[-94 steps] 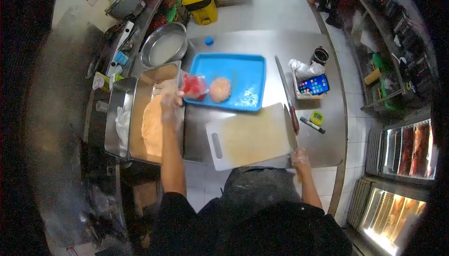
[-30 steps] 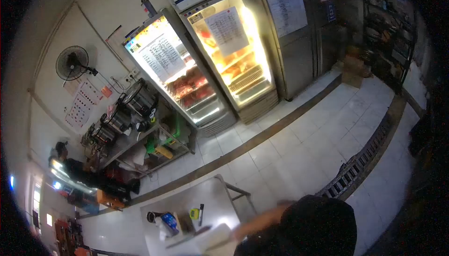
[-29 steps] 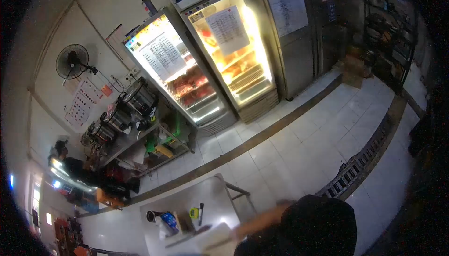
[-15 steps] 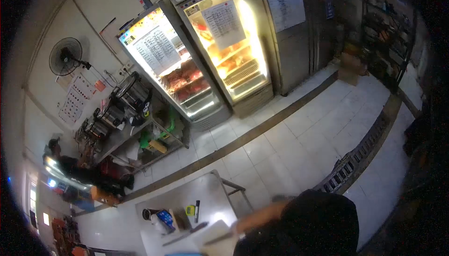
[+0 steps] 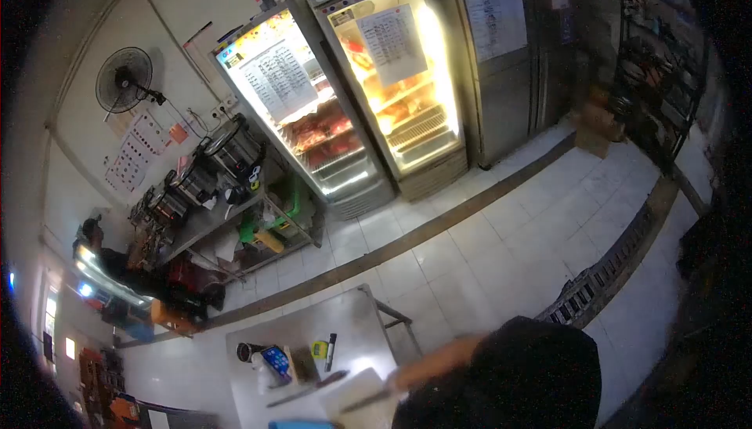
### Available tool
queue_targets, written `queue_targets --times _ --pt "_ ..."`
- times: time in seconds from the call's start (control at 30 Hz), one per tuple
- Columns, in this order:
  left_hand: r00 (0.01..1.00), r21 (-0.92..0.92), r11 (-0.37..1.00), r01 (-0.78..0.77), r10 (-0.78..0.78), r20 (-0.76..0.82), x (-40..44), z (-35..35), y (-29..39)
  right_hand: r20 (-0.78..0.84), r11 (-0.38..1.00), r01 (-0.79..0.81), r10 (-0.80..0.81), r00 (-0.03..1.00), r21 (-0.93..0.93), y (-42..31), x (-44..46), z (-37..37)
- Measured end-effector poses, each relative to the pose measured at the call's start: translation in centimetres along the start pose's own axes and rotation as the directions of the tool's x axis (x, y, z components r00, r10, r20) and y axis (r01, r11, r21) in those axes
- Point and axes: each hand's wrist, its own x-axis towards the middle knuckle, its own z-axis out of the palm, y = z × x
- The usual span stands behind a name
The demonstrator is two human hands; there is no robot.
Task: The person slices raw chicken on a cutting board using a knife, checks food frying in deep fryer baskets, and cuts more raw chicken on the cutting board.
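My right hand [image 5: 407,376] reaches in from the right, below a black sleeve [image 5: 501,374]. Its fingers are closed around what looks like a knife [image 5: 366,401], whose blade lies low over a white cutting board [image 5: 345,394]. A second, longer knife [image 5: 305,390] rests beside the board on the metal table [image 5: 321,319]. Near it are a black marker [image 5: 330,351], a yellow-green object [image 5: 319,349] like a tape measure, a blue packet [image 5: 276,360], a white bottle [image 5: 262,372] and a dark round container [image 5: 245,351]. My left hand is out of view.
Two lit display fridges [image 5: 313,115] stand along the wall. Left of them, a side table [image 5: 204,225] carries several metal pots. A person in dark clothes [image 5: 149,276] is at the far left. A slotted floor drain [image 5: 595,280] crosses the tiles; shelving [image 5: 666,61] stands right.
The view has shifted slightly, so the fridges and wall sit a little further right and lower. My right hand stays at the board with the knife, its blade slightly moved.
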Motion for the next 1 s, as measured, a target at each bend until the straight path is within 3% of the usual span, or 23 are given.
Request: queue_targets --times 0.77,0.9,1.0 --pt "0.991 -0.163 0.986 0.043 -0.062 -0.117 -0.4 0.0 -3.1 0.031 0.998 -0.054 0.055 0.998 -0.023 1.7 -3.4 0.5" --pt "0.947 -0.351 0.932 0.087 -0.186 -0.26 -1.9 -0.7 -6.8 0.025 0.999 -0.039 0.039 0.999 -0.024 2.3 -4.3 0.8" --pt "0.823 -0.589 0.8 0.117 -0.41 -0.393 -6.5 0.3 -12.2 0.094 0.996 -0.009 0.017 0.995 -0.091 3.8 -3.5 1.9"
